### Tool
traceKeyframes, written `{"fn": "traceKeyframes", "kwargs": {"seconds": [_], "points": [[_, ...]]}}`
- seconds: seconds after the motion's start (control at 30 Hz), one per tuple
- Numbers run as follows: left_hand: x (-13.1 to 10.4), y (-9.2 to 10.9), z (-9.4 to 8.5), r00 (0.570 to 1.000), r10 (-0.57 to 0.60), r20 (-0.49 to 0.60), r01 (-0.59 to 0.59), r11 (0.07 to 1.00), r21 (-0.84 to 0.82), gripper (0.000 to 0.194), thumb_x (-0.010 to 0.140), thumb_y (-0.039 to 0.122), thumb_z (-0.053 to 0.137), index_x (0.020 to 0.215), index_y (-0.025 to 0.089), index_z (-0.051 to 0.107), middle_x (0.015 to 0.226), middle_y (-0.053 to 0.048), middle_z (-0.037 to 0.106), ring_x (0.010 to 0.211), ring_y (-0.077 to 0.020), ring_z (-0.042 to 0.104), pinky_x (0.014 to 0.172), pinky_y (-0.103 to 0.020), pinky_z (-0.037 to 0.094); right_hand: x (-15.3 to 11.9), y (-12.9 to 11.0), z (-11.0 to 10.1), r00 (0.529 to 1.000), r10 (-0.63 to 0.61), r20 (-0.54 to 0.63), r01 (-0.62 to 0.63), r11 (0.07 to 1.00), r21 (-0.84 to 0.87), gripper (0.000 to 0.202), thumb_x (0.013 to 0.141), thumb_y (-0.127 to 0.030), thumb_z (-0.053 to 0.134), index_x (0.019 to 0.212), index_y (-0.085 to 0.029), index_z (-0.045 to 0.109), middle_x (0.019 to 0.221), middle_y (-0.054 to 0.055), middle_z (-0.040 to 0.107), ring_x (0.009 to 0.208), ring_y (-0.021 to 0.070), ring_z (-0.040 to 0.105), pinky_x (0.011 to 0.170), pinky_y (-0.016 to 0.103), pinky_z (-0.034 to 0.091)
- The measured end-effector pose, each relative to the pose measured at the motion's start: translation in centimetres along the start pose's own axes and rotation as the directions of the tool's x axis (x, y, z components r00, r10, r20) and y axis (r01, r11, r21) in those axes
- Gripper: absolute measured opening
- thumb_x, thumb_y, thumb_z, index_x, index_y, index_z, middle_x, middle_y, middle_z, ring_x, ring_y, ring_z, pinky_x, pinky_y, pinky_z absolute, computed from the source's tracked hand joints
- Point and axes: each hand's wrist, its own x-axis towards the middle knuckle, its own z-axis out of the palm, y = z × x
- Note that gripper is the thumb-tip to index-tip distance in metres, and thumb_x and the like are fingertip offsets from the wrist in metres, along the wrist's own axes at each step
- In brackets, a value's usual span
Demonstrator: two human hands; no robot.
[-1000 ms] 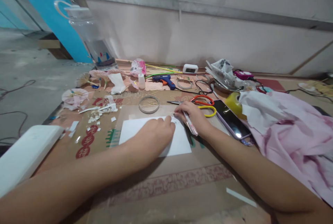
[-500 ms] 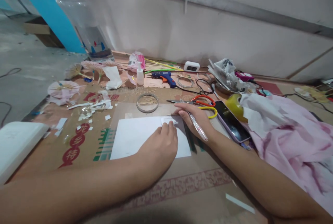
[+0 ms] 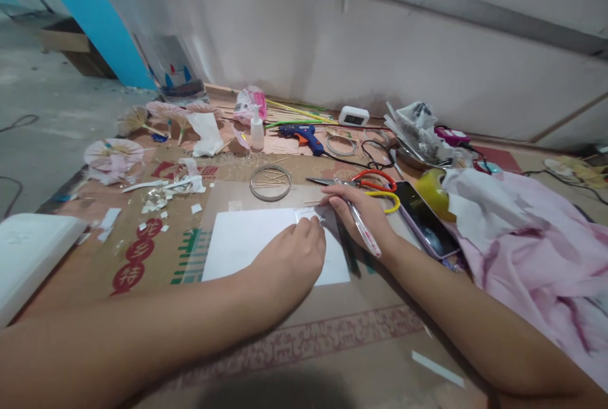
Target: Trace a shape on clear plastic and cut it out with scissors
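Note:
A sheet of white paper [image 3: 247, 241] lies on a clear sheet over printed cardboard. My left hand [image 3: 292, 254] rests on the paper's right part, its fingers curled and pressed together at a small clear piece [image 3: 306, 213] near the top edge. What those fingertips pinch is hidden. In my right hand [image 3: 365, 213] is a clear pen [image 3: 363, 228], slanting back over the hand. The right fingertips reach toward the left ones, beside a thin stick [image 3: 311, 202]. Scissors [image 3: 375, 181] with red and yellow handles lie just behind the right hand. A round hoop [image 3: 270, 182] with thin sticks sits beyond the paper.
A blue glue gun [image 3: 304, 137], a small bottle [image 3: 257, 130] and a white device [image 3: 354, 116] stand along the back. To the right are a phone [image 3: 427, 219] and pink cloth [image 3: 517, 244]. Paper scraps [image 3: 161, 194] and small fans [image 3: 114, 156] lie left.
The view has shifted slightly. Both hands stay almost in place, the left fingertips a little closer to the right hand; the pen remains in the right hand.

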Motion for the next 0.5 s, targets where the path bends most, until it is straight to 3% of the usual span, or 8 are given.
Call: {"fn": "traceKeyframes", "kwargs": {"seconds": [0.17, 0.5], "points": [[-0.15, -0.26, 0.05, 0.999, 0.002, -0.041, -0.004, 0.999, -0.041, 0.034, 0.088, 0.005, 0.045, 0.119, -0.001, 0.060, 0.119, -0.024, 0.063, 0.101, -0.0294, 0.060, 0.082, -0.040, 0.053, 0.21, 0.18, 0.13, 0.999, 0.041, -0.022, -0.041, 0.998, 0.039, 0.021, 0.099, -0.031, 0.050, 0.108, -0.022, 0.066, 0.093, 0.005, 0.076, 0.090, 0.0211, 0.071, 0.085, 0.036, 0.054], [0.06, 0.14, 0.26, 0.999, -0.017, -0.048, 0.015, 0.999, -0.048, 0.038, 0.089, 0.005, 0.041, 0.123, 0.000, 0.057, 0.115, -0.022, 0.064, 0.100, -0.0294, 0.061, 0.083, -0.041, 0.052, -0.08, 0.61, 0.63, 0.995, -0.081, 0.051, 0.083, 0.996, -0.025, 0.019, 0.096, -0.030, 0.054, 0.108, -0.022, 0.066, 0.099, 0.006, 0.075, 0.094, 0.0226, 0.068, 0.086, 0.038, 0.054]]}}
